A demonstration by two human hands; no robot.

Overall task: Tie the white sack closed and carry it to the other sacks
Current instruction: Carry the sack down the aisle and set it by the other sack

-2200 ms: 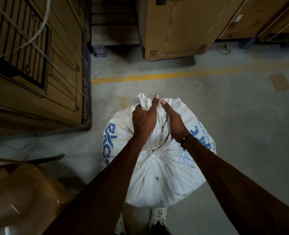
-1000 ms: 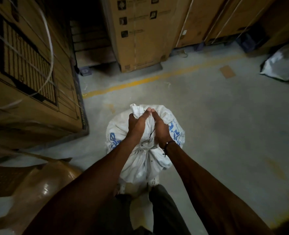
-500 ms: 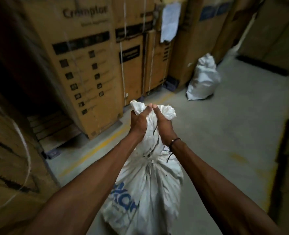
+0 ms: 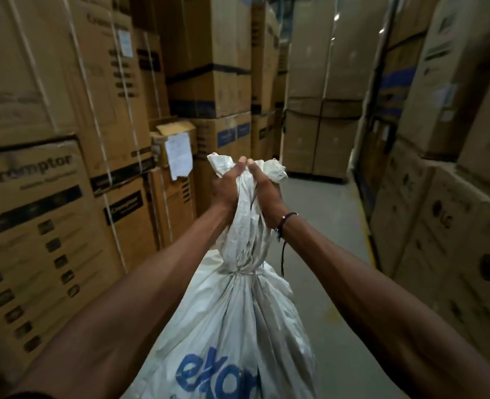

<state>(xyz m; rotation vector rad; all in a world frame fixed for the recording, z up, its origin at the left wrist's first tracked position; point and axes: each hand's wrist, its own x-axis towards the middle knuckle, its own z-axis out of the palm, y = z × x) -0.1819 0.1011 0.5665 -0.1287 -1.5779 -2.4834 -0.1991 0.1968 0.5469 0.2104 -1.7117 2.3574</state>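
**In the carton aisle, a tied sack on the move**

Between stacked cartons, 2 hands — left hand, right hand — clench the white sack's bunched neck, lifted off the floor. Tying looks done — carrying remains; other sacks aren't visible.

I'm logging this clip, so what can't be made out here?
Head view, the only one:
- Sack bottom: cut off by the lower edge.
- Other sacks: none in view.
- Fingertips of left hand and right hand: buried in the neck folds.
- Paper on a box: text too small.
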